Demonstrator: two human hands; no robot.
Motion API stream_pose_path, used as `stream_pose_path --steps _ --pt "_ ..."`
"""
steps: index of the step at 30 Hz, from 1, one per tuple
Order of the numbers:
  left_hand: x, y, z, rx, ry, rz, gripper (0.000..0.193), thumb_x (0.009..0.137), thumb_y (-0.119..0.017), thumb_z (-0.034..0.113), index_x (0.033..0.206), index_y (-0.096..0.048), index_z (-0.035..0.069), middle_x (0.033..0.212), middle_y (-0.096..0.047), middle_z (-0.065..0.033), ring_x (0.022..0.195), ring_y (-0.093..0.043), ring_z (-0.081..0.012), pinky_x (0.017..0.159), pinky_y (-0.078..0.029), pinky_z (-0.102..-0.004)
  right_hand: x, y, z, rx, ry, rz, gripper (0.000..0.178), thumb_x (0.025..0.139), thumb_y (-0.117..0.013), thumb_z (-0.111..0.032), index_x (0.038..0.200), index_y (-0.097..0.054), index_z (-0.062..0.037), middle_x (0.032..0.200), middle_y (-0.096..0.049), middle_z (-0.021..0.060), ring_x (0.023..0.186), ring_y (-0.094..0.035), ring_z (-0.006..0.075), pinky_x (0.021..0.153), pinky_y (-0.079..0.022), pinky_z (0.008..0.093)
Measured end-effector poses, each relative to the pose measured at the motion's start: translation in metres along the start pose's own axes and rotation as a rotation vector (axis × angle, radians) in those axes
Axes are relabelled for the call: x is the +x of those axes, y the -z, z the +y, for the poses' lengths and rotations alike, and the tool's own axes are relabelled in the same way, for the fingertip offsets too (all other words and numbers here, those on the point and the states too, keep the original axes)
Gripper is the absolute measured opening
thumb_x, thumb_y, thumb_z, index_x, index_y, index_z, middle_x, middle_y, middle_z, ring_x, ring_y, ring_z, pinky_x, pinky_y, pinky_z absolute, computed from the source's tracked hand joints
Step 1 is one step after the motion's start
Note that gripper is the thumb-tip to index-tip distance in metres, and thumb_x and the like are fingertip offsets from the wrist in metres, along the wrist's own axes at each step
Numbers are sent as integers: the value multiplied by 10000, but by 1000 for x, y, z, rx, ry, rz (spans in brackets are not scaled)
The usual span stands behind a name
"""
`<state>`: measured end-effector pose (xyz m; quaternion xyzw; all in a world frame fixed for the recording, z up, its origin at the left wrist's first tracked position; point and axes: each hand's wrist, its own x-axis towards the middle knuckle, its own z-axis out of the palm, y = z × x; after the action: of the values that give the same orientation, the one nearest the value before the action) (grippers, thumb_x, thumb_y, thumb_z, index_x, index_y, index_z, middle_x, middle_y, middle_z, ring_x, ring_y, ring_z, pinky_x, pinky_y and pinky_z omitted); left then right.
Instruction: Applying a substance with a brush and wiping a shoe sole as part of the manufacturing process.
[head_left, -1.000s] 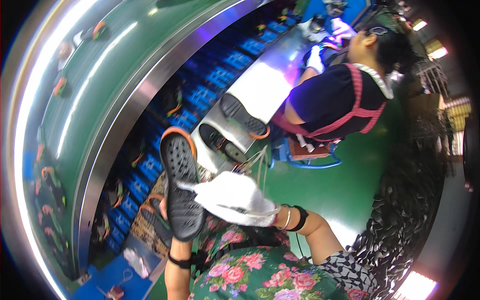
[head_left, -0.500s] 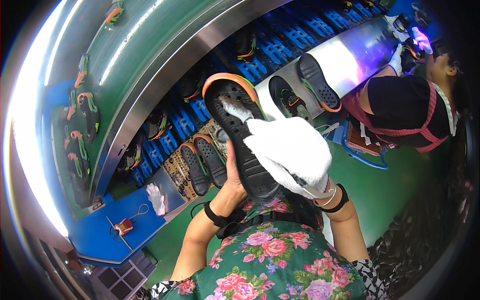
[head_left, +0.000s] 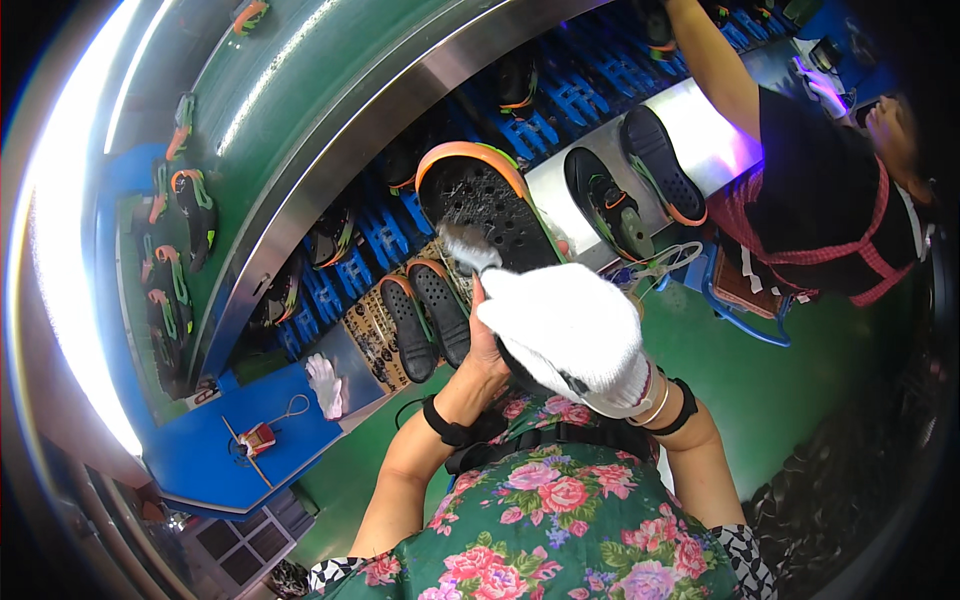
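Note:
A black shoe sole (head_left: 497,192) with an orange and green toe rim and round holes is held up before me, toe pointing away. My bare left hand (head_left: 485,335) grips its left edge, thumb up along the side. My right hand (head_left: 572,325), in a white knitted glove, is closed around a brush whose pale, wet-looking bristles (head_left: 468,243) lie at the sole's holed forefoot. The glove hides the brush handle and much of the sole's heel end. Shiny streaks mark the sole around the toe.
Two more soles (head_left: 439,308) lie on patterned cardboard at left. On the metal bench are a shoe upper (head_left: 604,205) and another sole (head_left: 664,165). Behind runs a blue rack (head_left: 572,100) of shoes. A co-worker (head_left: 830,190) sits at right. A glove (head_left: 326,386) lies on a blue table (head_left: 200,465).
The brush has moved down the sole, away from the toe, and shiny streaks now show there. The co-worker's arm now reaches up to the rack. The view has shifted a little.

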<state>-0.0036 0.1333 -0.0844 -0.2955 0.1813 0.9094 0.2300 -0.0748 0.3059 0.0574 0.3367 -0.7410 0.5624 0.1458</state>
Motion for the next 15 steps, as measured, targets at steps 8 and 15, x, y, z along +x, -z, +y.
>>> stream_pose_path --steps 8,15 --pt "-8 -79 10 -29 -132 -302 1030 889 -430 830 1607 -250 113 1585 -404 -152 1416 -448 -388 1169 -381 -565 -21 1 1 26 -92 13 337 840 -748 -51 1177 -739 -45 1136 -741 97 993 -707 269 933 -550 400" --pt "-6 -75 8 -12 -226 -160 1100 744 -554 906 1518 -408 138 1452 -475 -331 1318 -517 -456 1086 -441 -623 -32 11 2 71 -81 25 312 837 -720 -28 1147 -743 -51 1161 -747 114 1039 -711 291 976 -530 404"
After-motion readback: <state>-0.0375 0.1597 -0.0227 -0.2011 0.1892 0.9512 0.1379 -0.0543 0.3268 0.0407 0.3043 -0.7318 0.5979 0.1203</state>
